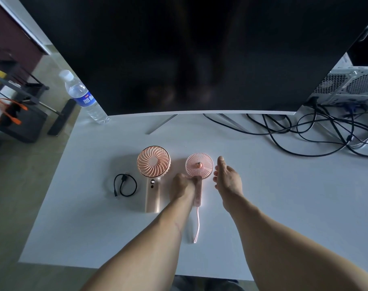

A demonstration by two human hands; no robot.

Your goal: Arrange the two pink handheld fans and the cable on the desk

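nearest to us were our two bare forearms, reaching up from the bottom edge over the plain white desk top (263, 185). our left hand (182, 185) was curled around the neck of the small pale-pink handheld fan with the round wire grille (199, 164), fingers closed on the flat handle just under the head. that fan lay flat, its thin pink wrist strap (197, 225) trailing toward us. our right hand (228, 177) was open, fingers spread and slack, just beside the grille's right edge and holding nothing; we could not tell whether it touched the grille.

just left of the small fan lay the larger peach-pink handheld fan with swirled vanes and a thick rounded handle (153, 177), also flat, head away from us; a small lit display showed on its neck, too small to read. further left, apart from it, sat the short black cable coiled in a loose loop (125, 184).

behind everything stood a wide dark monitor (189, 55) on slim silver legs. at the desk's far left corner stood a clear plastic water bottle with a white cap (82, 97), whose blue label carried white chinese characters that we could not read. to the right, tangled black cords (317, 131) ran toward a grey perforated computer case (351, 85). beyond the left edge we saw a beige floor and a dark metal rack (19, 85).
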